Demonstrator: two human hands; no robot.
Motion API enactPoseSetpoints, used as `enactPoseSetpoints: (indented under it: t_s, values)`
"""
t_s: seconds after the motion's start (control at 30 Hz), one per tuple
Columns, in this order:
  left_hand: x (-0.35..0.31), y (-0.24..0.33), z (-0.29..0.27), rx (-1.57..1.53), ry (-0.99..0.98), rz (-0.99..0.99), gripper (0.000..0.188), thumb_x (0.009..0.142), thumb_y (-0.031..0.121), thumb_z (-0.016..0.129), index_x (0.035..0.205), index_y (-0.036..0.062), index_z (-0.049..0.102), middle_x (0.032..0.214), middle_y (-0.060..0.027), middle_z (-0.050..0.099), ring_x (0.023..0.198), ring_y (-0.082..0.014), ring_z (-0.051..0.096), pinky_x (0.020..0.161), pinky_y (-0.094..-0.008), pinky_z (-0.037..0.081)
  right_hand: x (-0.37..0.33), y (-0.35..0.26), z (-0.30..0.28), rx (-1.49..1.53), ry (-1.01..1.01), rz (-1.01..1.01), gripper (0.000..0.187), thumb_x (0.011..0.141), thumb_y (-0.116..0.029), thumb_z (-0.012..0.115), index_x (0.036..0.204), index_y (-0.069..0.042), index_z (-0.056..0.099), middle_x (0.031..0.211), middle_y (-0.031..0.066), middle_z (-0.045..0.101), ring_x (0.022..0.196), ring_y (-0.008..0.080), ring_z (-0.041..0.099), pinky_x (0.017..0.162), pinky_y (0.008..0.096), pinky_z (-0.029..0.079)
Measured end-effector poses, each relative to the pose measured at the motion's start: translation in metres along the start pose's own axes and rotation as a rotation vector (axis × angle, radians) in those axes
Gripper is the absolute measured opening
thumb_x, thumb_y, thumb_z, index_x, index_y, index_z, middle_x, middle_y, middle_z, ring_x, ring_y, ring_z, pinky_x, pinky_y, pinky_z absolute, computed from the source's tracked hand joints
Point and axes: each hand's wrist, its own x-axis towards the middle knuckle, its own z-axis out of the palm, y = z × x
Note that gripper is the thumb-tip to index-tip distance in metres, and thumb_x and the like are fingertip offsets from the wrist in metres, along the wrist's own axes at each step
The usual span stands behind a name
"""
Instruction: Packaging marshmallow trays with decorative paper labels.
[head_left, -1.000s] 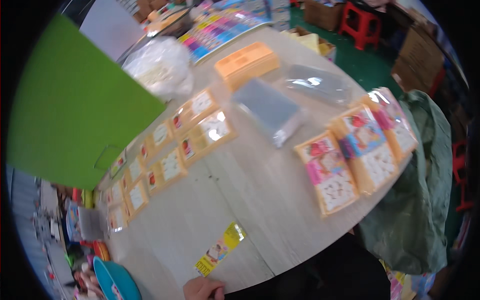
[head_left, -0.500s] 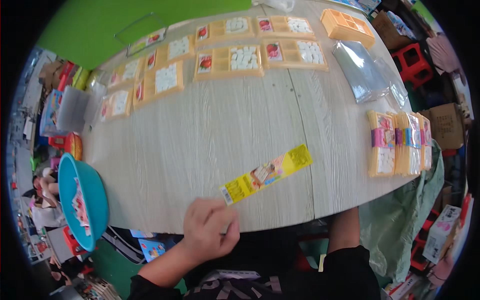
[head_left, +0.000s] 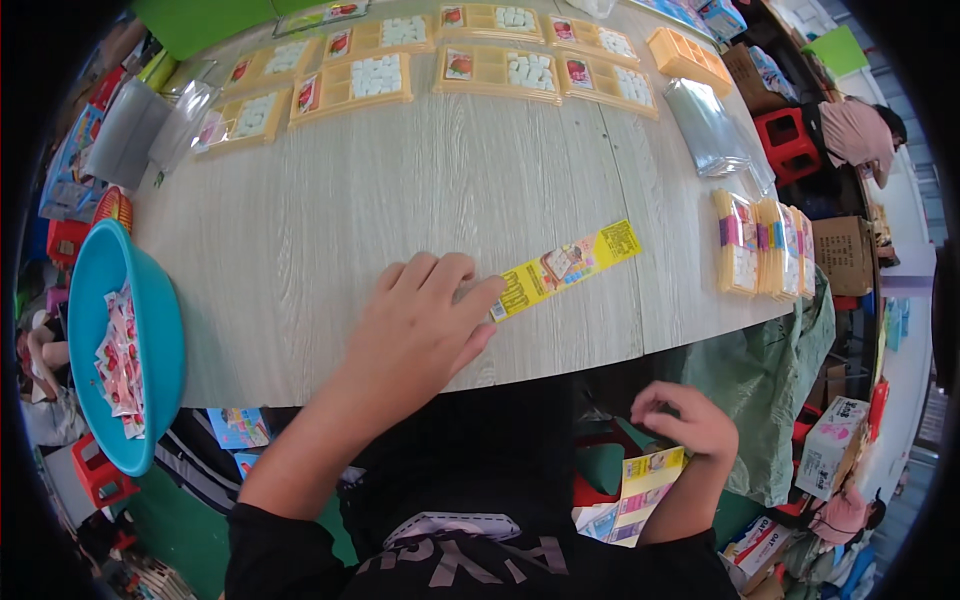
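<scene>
From where I watch, the left hand (head_left: 415, 315) is out over the surface (head_left: 300, 220), palm down, fingers bent and spread. Its index finger is right at the near end of the yellow card (head_left: 575, 268); I cannot tell whether this grip has hold of it or only touches it. The card lies flat, to the right of that grip and a little beyond, its long axis slanting away from me toward the right. The left hand is clearly the nearer one. I have the right hand (head_left: 700, 425) below the near edge, fingers loosely curled with a gap to the thumb, nothing visible in its grip; printed cards (head_left: 648, 490) are just beside its wrist. Filled trays (head_left: 497, 75) line the far side, well apart from both hands.
</scene>
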Motion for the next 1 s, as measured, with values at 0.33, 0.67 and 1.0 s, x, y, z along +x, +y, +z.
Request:
enactPoseSetpoints:
  t_s: [0.33,0.67,1.0]
  values:
    - [0.009,-0.012,0.007,0.204,0.129,0.394,0.005,0.076,0.012,0.066,0.080,0.0121,0.062,0.086,-0.0026,0.056,0.085,-0.0191,0.056,0.073,-0.0340,0.043,0.090,-0.092,-0.011,-0.482,0.863,-0.273,0.025,0.092,-0.020,0.066,0.106,0.000,0.062,0.090,0.0102,0.063,0.079,0.0225,0.060,0.074,0.0338,0.049]
    - [0.018,-0.017,0.005,0.214,0.068,0.498,0.005,0.078,0.011,0.065,0.082,0.0096,0.061,0.078,-0.0020,0.057,0.082,-0.0176,0.058,0.076,-0.0328,0.044,0.123,-0.096,-0.015,-0.558,0.905,-0.221,0.020,0.092,-0.017,0.066,0.091,0.002,0.059,0.076,0.0095,0.059,0.066,0.0167,0.055,0.065,0.0323,0.047]
    - [0.056,-0.037,-0.009,-0.163,-0.177,0.466,0.017,0.090,0.025,0.064,0.089,0.0084,0.064,0.087,-0.0072,0.064,0.086,-0.0264,0.060,0.081,-0.0408,0.044,0.129,-0.093,0.006,-0.421,0.971,-0.302,0.015,0.093,-0.011,0.065,0.091,0.002,0.057,0.074,0.0064,0.058,0.066,0.0133,0.053,0.061,0.0286,0.045]
